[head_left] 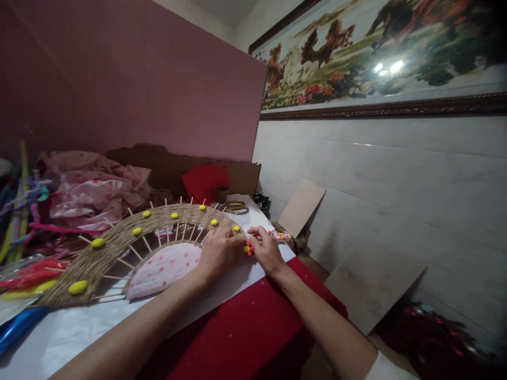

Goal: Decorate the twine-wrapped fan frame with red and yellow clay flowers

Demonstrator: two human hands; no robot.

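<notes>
A semicircular craft piece lies on the table, its outer arch (114, 240) wrapped in brown twine and dotted with yellow oval pieces (98, 243). Thin wooden sticks (146, 244) run between the arch and a half-round pink cloth panel (166, 266) with red dots. Over the arch's right end, my left hand (222, 252) is closed with curled fingers, and what they hold is hidden. Close beside it, my right hand (267, 252) makes a pinch, on something too small to name. A small red flower with a yellow centre (248, 248) sits between both hands.
Scissors (235, 207), a small brown cup (221, 193) and red sheets (206, 182) are behind the arch. Crumpled pink cloth (99, 184) and colourful pipe cleaners (27, 206) crowd the left. Red cloth (237, 327) covers the table's near side; boards (301, 207) lean against the wall.
</notes>
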